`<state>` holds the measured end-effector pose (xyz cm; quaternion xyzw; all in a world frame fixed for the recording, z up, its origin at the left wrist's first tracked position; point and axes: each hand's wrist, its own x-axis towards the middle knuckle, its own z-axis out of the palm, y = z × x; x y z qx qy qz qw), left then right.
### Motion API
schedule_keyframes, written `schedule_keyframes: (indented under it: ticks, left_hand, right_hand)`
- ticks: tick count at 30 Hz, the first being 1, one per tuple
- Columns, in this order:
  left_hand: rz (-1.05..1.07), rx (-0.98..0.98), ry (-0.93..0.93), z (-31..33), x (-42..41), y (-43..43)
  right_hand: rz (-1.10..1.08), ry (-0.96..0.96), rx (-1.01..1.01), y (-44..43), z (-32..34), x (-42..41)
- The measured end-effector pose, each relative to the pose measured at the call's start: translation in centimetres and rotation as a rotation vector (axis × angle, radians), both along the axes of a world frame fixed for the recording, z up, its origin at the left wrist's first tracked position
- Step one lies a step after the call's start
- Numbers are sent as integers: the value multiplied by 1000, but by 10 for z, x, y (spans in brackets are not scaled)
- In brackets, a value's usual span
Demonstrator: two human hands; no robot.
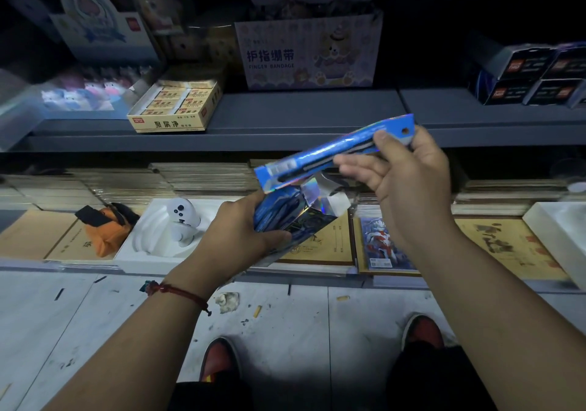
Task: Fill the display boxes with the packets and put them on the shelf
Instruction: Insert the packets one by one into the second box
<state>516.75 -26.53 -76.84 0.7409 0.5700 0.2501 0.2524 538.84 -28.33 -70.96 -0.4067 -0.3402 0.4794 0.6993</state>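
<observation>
The right hand (402, 169), right of centre in the frame, pinches a long blue holographic packet (329, 155) near its hang-hole end, thumb on top and fingers beneath. The packet slants down to the left, its lower end just above the box's open mouth. The left hand (241, 236), at centre, grips a shiny blue cardboard display box (287, 220) by its side. The box is tilted, with its silvery flaps open towards the packet; what lies inside is hard to make out. A red string bracelet (180, 293) circles the left wrist.

Behind both hands, across the upper half, runs a dark grey shelf (301, 115). It carries a yellow carton of erasers (176, 106) at left and a pale purple carton printed "Finger Bandage" (310, 55) at top centre. At lower left, a white moulded tray (139, 252) holds a white controller (182, 217), with an orange pouch (107, 233) beside it. 2 red shoes (218, 360) stand on the littered floor at the bottom.
</observation>
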Motion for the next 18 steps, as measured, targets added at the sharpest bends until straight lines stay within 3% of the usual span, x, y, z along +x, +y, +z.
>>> schedule_keyframes:
  ticks: [3,6,13,18]
  left_hand:
    - [11,-5,-23,1,-5,1]
    - [31,-21,-46,2,-11,1]
    - [104,-78,-149,5,-17,0]
    - [117,-144,-238,4,-16,1]
  right_hand:
    - [-56,153,-1,2,3,5]
    - [-67,187,9,2,2,9]
    - [-194,-88,-38,1,-3,14]
    - [-198,-258,55,-1,-2,13]
